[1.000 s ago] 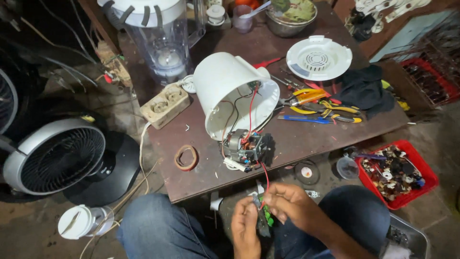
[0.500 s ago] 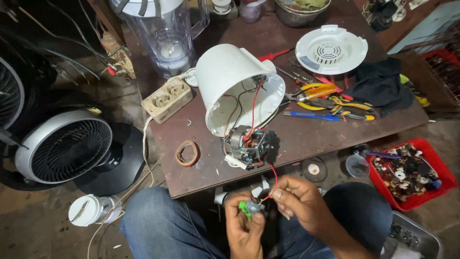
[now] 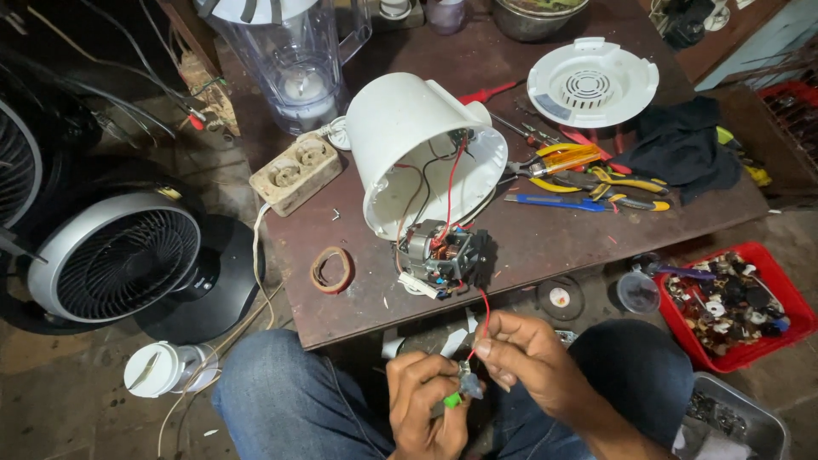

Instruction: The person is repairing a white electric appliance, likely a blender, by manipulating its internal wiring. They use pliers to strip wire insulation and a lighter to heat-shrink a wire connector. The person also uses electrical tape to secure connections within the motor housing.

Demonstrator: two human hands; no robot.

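Our left hand [image 3: 423, 400] is shut tight on a small green part [image 3: 452, 399], low down over our lap, just below the table [image 3: 545, 238] edge. Our right hand [image 3: 528, 362] pinches the red wire [image 3: 482, 317] right at that part. The wire runs up to the motor [image 3: 443, 255] w/ the white blender base [image 3: 417, 149] behind. We should keep the wire slack & grip close to the tip, so nothing tugs the motor.
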